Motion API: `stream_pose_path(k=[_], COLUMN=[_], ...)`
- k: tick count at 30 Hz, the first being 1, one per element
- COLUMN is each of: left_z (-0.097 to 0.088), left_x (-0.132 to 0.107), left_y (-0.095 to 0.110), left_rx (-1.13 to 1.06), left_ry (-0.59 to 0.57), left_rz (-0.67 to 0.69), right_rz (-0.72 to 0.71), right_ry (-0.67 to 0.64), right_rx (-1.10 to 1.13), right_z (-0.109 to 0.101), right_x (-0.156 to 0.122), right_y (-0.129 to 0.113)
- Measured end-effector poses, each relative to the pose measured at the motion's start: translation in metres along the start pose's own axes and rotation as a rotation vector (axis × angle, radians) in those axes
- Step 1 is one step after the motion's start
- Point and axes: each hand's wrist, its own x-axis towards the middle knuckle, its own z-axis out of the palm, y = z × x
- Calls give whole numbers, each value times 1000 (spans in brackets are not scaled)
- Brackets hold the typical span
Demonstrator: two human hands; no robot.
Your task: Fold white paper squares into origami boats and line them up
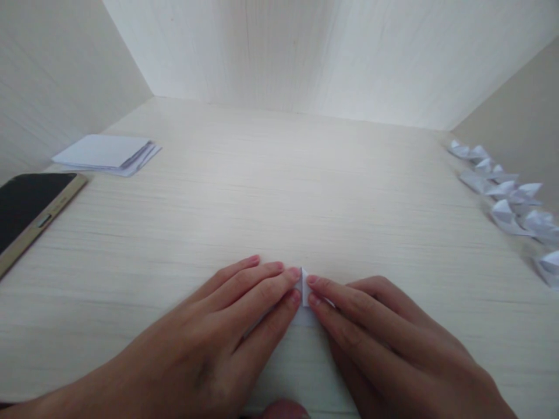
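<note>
A small folded piece of white paper (304,297) lies on the pale wooden desk (279,192) near its front edge. My left hand (227,331) lies flat over its left side, fingers stretched out and pressed on it. My right hand (379,331) covers its right side the same way. The fingertips of both hands meet at the paper's raised point, and most of the paper is hidden under them.
A stack of white paper sheets (107,154) lies at the back left. A dark phone with a gold edge (30,212) rests at the left edge. Several folded white paper pieces (509,195) line the right side. Pale walls close the desk at back and sides.
</note>
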Motion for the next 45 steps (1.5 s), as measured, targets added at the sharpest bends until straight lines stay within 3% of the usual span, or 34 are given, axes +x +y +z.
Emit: stream_pose_path(k=[20, 35, 45], left_z=[5, 1, 2], left_x=[-10, -4, -2], left_y=[-3, -3, -2], left_rx=[-16, 1, -9], left_ry=[-56, -14, 16], left_rz=[9, 28, 31], right_rz=[57, 31, -100], right_ry=[-30, -33, -35], right_rx=[15, -26, -271], right_z=[4, 5, 1], right_x=[0, -3, -1], right_y=[-2, -2, -3])
